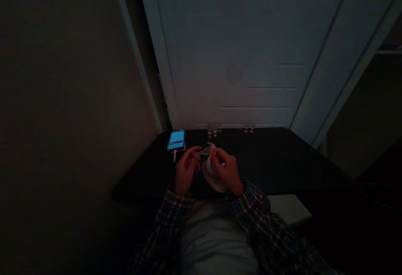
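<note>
A small clear stemmed glass (pixel 205 151) lies tilted between my two hands above the dark table. My left hand (pixel 186 169) pinches it at one end, thumb and forefinger closed on it. The fingers of my right hand (pixel 228 170) are closed at the other end, together with a pale cloth (pixel 214 179) that hangs below them. Part of the cloth sticks up behind the glass. Dim light hides exactly how the right fingertips meet glass and cloth.
Several small stemmed glasses (pixel 214 131) stand near the table's back edge, and two more glasses (pixel 249 128) are further right. A lit phone (pixel 176 140) with a white cable (pixel 174 156) lies at the left. White panelling (pixel 251 36) rises behind the black table (pixel 282 162).
</note>
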`<state>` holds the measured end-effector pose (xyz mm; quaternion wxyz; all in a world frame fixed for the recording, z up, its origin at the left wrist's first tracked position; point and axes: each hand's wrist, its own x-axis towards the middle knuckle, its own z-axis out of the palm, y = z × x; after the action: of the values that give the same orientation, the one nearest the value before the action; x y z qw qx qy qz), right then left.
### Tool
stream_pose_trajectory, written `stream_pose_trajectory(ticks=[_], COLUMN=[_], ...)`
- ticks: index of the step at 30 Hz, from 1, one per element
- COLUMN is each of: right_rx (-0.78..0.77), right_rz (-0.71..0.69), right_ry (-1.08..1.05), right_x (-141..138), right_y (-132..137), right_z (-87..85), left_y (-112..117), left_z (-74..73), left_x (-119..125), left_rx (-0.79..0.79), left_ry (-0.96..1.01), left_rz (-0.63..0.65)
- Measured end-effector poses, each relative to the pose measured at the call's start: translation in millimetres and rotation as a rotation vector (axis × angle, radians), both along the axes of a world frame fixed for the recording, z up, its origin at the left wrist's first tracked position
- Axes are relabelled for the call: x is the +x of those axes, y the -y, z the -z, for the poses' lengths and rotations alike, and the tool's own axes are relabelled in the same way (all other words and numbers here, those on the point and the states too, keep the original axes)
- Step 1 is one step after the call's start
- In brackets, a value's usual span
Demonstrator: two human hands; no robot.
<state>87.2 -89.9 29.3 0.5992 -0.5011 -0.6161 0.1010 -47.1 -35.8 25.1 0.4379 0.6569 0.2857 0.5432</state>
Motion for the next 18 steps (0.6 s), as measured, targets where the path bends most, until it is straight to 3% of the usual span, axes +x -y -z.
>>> stream_pose_trajectory(ticks=[18], right_rx=[-0.011], right_rz=[0.046], right_ry=[-0.004], right_x=[0.6], right_y=[-1.8], right_z=[1.4], left_y=[0.8], left_z=[-0.5], left_x=[1.2], left_rx=[-0.02], left_ry=[-0.028], left_rz=[-0.041])
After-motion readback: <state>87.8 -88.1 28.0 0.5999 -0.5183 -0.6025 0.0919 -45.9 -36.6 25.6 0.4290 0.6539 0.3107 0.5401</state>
